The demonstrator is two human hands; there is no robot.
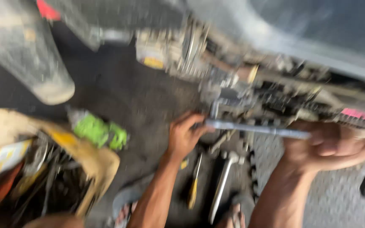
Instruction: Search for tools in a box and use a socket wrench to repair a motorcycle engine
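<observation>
While the whole view is smeared by motion, we can make out one long grey metal wrench (256,128) lying nearly level between our two hands. Our right hand (332,145) is clenched around its right end, fingers curled over the bar. Our left hand (184,135) touches the other end, fingertips on or around the head; the blur keeps us from telling whether it truly grips.

The wrench head meets the underside of a motorcycle engine (241,84), just below a dark chain (317,109) that runs off to the right.

Below the bar, between our forearms, two loose tools lie on the dark floor (136,97): one screwdriver with a yellow handle (194,185) and one long silver ratchet (222,185). They lie near each other, not touching.

To the left, well apart, sits one green object (100,131) beside one tan bag (85,160) crowded with tools. A tyre (26,55) fills the upper left corner.

Open floor stretches between tyre, bag and engine; a patterned metal plate (339,202) covers the lower right.
</observation>
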